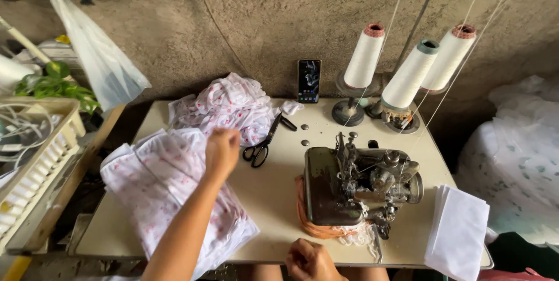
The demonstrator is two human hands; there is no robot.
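Head view: left hand (222,150), fingers closed, pinches the white pink-printed cotton garment pile (169,193) at nine o'clock on the cream table (273,193), apparently setting a piece aside. Right hand (308,260), curled, empty, rests at six o'clock before the worn metal overlock machine (355,185); next likely needs fresh fabric.

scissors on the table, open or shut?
Shut. The black-handled scissors lie flat on the table, their blades together in one line and the two finger loops side by side, right of the left hand.
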